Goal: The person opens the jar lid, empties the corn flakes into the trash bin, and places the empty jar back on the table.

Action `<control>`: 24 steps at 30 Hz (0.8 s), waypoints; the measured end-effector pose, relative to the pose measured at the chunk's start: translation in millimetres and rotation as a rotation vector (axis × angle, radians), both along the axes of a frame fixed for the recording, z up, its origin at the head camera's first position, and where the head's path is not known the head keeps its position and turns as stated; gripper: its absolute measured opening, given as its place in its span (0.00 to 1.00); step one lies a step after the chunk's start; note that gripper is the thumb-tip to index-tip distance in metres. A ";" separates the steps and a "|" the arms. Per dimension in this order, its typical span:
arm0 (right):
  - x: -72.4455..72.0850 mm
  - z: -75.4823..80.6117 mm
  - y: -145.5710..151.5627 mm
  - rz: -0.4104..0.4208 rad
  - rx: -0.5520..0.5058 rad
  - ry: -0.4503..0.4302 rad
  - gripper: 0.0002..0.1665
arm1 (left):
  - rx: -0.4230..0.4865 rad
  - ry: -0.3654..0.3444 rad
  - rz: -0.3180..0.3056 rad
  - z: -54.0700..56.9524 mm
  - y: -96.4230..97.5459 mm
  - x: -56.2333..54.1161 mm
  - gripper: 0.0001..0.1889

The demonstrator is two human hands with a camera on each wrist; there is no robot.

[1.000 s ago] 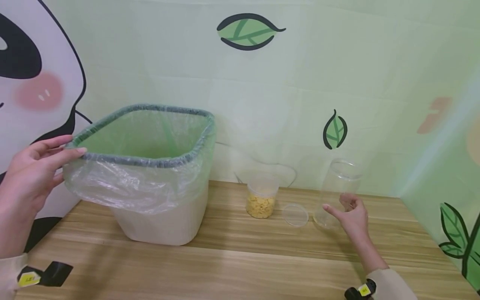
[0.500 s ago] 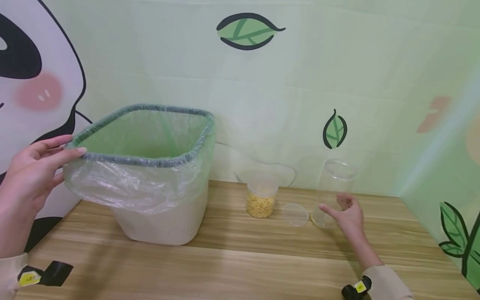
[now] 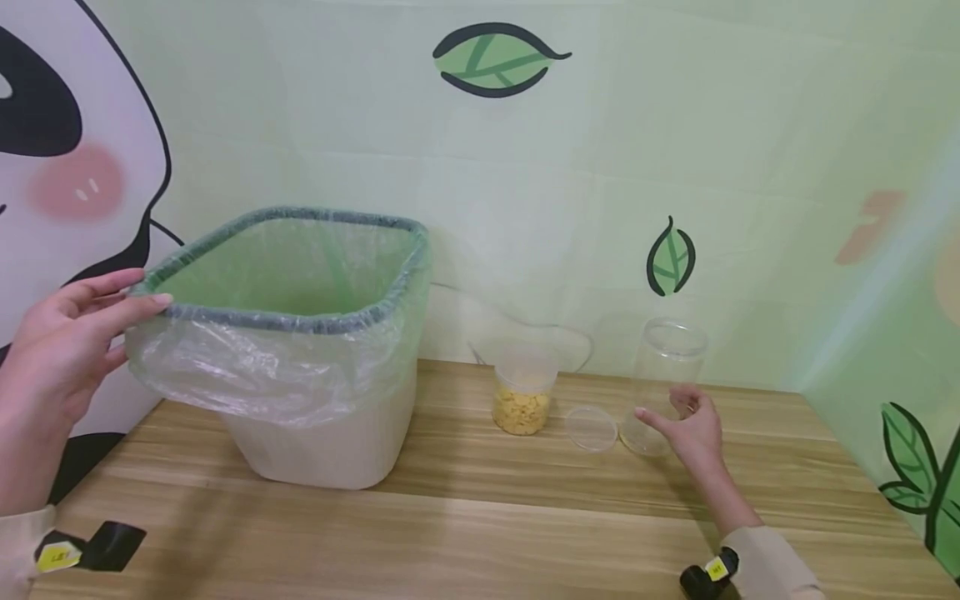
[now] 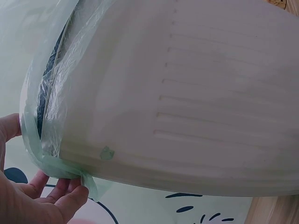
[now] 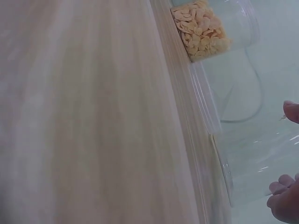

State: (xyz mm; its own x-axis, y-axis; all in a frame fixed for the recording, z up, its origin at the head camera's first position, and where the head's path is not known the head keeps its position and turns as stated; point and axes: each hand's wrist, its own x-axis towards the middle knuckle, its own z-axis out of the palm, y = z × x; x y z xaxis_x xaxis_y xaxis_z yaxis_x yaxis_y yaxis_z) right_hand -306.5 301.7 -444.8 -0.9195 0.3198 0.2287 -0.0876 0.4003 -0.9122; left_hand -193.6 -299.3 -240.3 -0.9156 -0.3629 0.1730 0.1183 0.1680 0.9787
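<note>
Lined bin (image 3: 322, 450), standing upright on the wooden table (image 3: 525, 542), takes up the left side, its pale green liner (image 3: 277, 367) folded out over a dark grey ring (image 3: 330, 323) at the top. At its left end the left hand (image 3: 67, 342) has the corner between thumb and fingers, the thumb over the near edge, pinching liner and rim together. To the right of the bin, well apart from the wall of it, a small clear tub (image 3: 522, 412) holds yellow flakes in its lower part. Beside that lies a thin clear disc (image 3: 592, 429), perhaps the tub's lid, its right edge just beside the foot of the tall clear jar (image 3: 651, 375); whether the two touch I cannot tell. The jar stands upright on the table, and the right hand (image 3: 696, 433) curls round its lower half from the right, thumb on the near side, fingertips showing beyond. The step in hand seems to be steadying the bin while placing or keeping hold of the jar. The next move, I judge, calls for a level right hand: either a firmer grasp to lift, or fingers spread wide to come away without tipping it
</note>
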 end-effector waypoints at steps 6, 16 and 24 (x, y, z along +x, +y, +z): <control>-0.1 -0.5 0.0 0.003 -0.004 -0.005 0.56 | -0.030 -0.006 0.002 0.3 0.8 0.4 0.22; -0.3 -2.4 0.1 0.021 -0.011 -0.009 0.55 | 0.036 0.012 -0.011 -0.4 -1.0 -0.2 0.22; 0.1 -3.2 0.3 0.021 -0.008 0.000 0.52 | 0.040 0.015 -0.014 -0.6 -0.8 -0.4 0.21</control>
